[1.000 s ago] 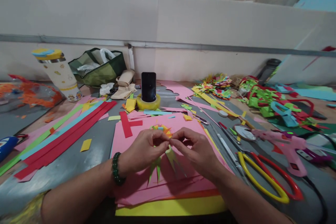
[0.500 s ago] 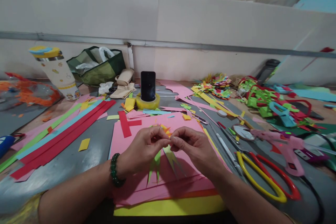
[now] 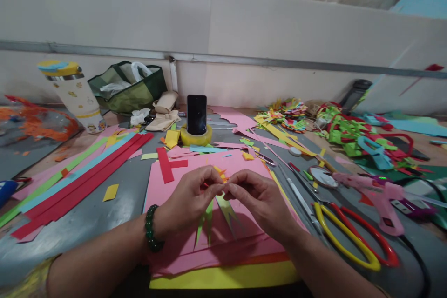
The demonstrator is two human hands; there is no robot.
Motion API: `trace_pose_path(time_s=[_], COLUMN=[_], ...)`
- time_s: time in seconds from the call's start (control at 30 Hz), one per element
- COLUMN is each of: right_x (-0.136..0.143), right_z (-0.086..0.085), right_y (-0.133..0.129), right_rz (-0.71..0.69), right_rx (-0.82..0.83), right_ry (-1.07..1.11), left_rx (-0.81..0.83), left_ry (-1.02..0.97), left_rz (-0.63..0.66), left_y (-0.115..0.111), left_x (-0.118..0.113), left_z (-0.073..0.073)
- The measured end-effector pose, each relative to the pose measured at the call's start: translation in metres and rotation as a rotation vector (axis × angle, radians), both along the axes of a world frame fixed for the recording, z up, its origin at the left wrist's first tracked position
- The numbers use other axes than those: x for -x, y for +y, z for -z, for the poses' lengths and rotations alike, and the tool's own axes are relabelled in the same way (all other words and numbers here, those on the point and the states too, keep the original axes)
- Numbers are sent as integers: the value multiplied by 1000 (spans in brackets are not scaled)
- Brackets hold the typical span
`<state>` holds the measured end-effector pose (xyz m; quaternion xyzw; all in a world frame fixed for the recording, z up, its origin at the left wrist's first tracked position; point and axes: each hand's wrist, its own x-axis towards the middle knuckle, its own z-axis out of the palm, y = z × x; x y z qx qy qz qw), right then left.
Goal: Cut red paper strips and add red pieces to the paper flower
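Head view: the thumb and forefinger of the left hand (image 3: pixel 190 195) and of the right hand (image 3: pixel 262 201) are pinched, fingertips meeting, on what appears to be the middle of a spiky paper cutout (image 3: pixel 226 206). The contact itself is covered by the fingers. The cutout is above the pink paper sheets (image 3: pixel 167 244), directly before the person; whether it touches them cannot be determined. Its green points splay down towards the body; orange points show beyond the fingers, facing the wall. The long axis appears to run near to far, though the hidden centre leaves one piece or several unresolved.

Assessment: the pinch should be even and light, the points kept free of creases, and both hands level so the centre does not twist.

Surroundings: red paper strips (image 3: pixel 165 166) lie on the sheets' far left corner. On the desk (image 3: pixel 129 181), scissors (image 3: pixel 373 263) and a pink hot-glue gun (image 3: pixel 389 209) lie to the right.
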<state>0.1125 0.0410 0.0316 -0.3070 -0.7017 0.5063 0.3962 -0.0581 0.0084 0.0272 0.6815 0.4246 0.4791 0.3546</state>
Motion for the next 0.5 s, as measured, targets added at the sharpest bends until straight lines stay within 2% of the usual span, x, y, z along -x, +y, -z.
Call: trace_pose_path(time_s=[0.1, 0.17, 0.37, 0.5], right_x=[-1, -2, -1, 0], right_z=[2, 2, 0, 2], right_y=[1, 1, -5, -7], right_rz=[23, 41, 78, 118], right_rx=[-78, -143, -252, -327], right_ry=[-35, -66, -62, -91], left_rx=[-81, -71, 105, 154], left_ry=[127, 122, -136, -214], left_rz=[-55, -46, 117, 133], left_y=[-1, -1, 1, -2], left_x=[1, 0, -3, -4], left_z=[2, 2, 3, 2])
